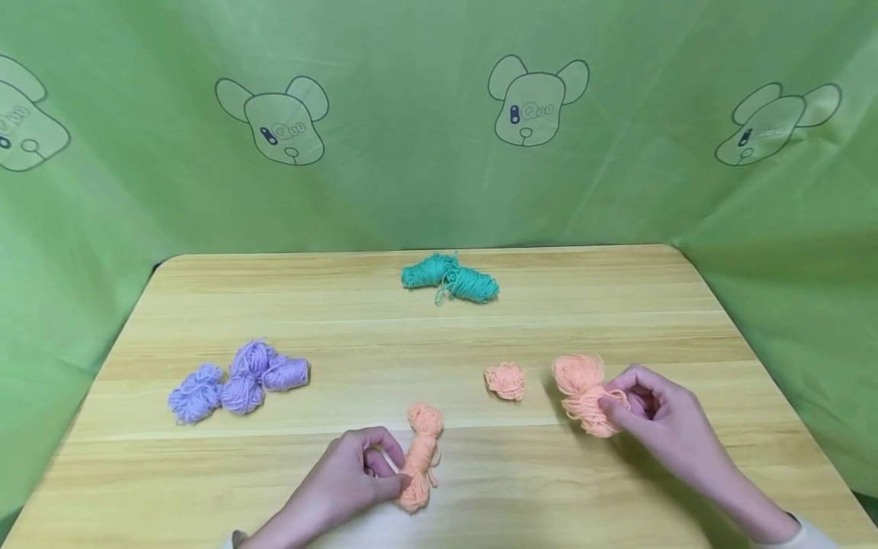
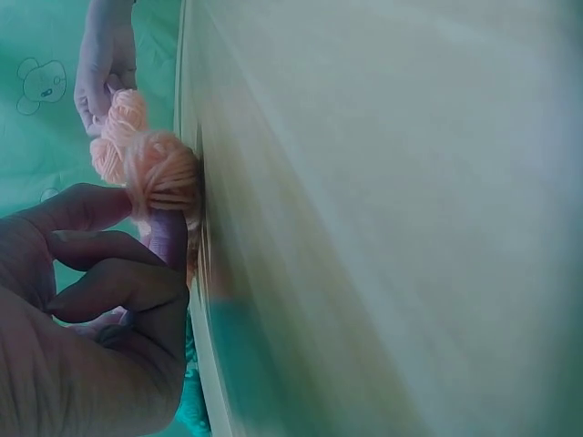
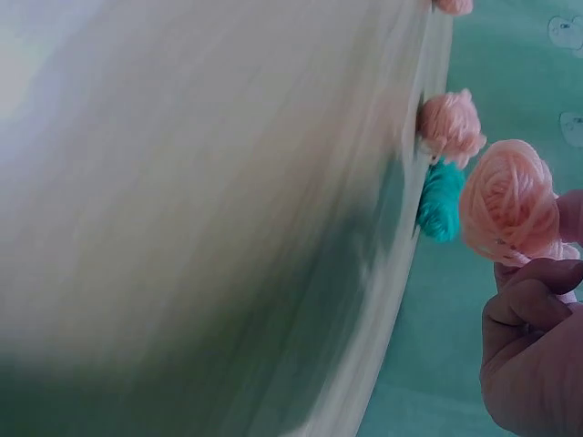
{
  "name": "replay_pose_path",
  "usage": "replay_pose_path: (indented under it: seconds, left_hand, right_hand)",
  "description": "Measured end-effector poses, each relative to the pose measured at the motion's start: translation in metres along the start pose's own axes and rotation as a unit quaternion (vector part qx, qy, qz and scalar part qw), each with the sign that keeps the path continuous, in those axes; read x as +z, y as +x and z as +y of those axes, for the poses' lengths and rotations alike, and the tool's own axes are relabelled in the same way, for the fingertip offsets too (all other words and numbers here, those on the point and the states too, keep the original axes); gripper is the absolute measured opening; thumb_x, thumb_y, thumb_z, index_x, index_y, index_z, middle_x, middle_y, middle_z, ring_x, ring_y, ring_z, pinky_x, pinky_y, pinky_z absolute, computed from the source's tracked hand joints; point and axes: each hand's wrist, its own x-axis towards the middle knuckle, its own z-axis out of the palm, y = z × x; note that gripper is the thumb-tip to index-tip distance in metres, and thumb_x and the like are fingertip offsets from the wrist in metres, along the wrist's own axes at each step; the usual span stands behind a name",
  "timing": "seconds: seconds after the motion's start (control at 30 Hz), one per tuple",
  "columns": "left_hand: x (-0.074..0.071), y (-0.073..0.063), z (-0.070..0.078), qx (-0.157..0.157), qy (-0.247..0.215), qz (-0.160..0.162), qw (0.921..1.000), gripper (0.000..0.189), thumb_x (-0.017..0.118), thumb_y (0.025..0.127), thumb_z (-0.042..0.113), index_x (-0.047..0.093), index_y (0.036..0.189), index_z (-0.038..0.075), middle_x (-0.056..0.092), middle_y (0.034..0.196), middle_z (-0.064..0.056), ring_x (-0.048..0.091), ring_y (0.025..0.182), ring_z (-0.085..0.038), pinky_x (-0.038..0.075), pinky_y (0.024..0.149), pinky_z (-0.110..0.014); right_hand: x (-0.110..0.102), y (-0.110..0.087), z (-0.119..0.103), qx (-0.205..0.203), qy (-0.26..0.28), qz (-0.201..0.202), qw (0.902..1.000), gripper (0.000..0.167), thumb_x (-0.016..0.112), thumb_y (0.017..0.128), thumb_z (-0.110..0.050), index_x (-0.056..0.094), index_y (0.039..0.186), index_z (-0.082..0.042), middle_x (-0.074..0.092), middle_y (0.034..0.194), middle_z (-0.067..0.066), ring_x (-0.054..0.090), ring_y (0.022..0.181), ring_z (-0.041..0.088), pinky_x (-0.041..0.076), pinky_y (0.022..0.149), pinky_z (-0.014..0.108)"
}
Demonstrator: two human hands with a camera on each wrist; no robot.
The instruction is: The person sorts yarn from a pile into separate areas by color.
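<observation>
At the near middle of the table, my left hand (image 1: 353,473) pinches the lower part of a long peach yarn bundle (image 1: 421,457) between thumb and fingers; the bundle lies on or just over the wood. My right hand (image 1: 661,412) holds a second peach yarn bundle (image 1: 579,381) by its side, lifted off the table with a shadow beneath it. Between the two hands lies a small peach yarn ball (image 1: 506,380), touched by neither. In the right wrist view the held bundle (image 3: 510,202) shows its round wound end, gripped by thumb and fingers.
Several purple yarn bundles (image 1: 243,377) lie clustered at the left of the wooden table (image 1: 343,313). Two teal yarn bundles (image 1: 449,278) touch near the back edge. A green printed cloth (image 1: 411,152) stands behind and along both sides.
</observation>
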Motion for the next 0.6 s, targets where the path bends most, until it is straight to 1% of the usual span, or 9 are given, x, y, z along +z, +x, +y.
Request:
replay_pose_path:
  seconds: [0.13,0.3,0.43,0.6]
  left_hand:
    - [0.0,0.001,0.001,-0.004,-0.006,-0.002,1.0,0.023,0.087,0.088,0.016,0.069,0.103,0.009,0.072,0.074,0.001,0.06,0.064,-0.015,0.046,0.062,-0.029]
    - [0.001,0.002,0.001,-0.007,-0.006,0.0,1.0,0.026,0.087,0.088,0.015,0.068,0.105,0.008,0.071,0.073,0.001,0.058,0.062,-0.014,0.044,0.058,-0.027]
    - [0.001,0.003,0.002,-0.007,-0.002,0.001,1.0,0.026,0.087,0.088,0.016,0.069,0.106,0.009,0.071,0.073,0.001,0.058,0.062,-0.014,0.044,0.058,-0.027]
    - [0.001,0.003,0.002,-0.002,0.005,0.001,1.0,0.024,0.087,0.089,0.017,0.07,0.104,0.01,0.071,0.072,0.001,0.06,0.063,-0.015,0.045,0.061,-0.029]
  right_hand:
    - [-0.008,0.001,0.008,0.009,-0.013,0.008,0.9998,0.019,0.082,0.093,0.005,0.073,0.103,-0.009,0.048,0.068,0.0,0.043,0.057,0.014,0.034,0.048,0.032]
    - [-0.02,0.001,0.017,0.019,-0.036,0.008,0.9991,0.014,0.082,0.096,-0.001,0.073,0.103,-0.011,0.048,0.067,0.0,0.044,0.058,0.015,0.035,0.051,0.033]
    - [-0.03,0.001,0.028,0.017,-0.054,0.015,0.9983,0.014,0.082,0.097,-0.003,0.073,0.102,-0.012,0.047,0.067,-0.001,0.044,0.058,0.015,0.035,0.052,0.032]
    - [-0.042,0.003,0.044,0.02,-0.062,0.026,0.9975,0.014,0.082,0.096,-0.002,0.073,0.101,-0.011,0.047,0.067,-0.001,0.043,0.059,0.014,0.034,0.051,0.032]
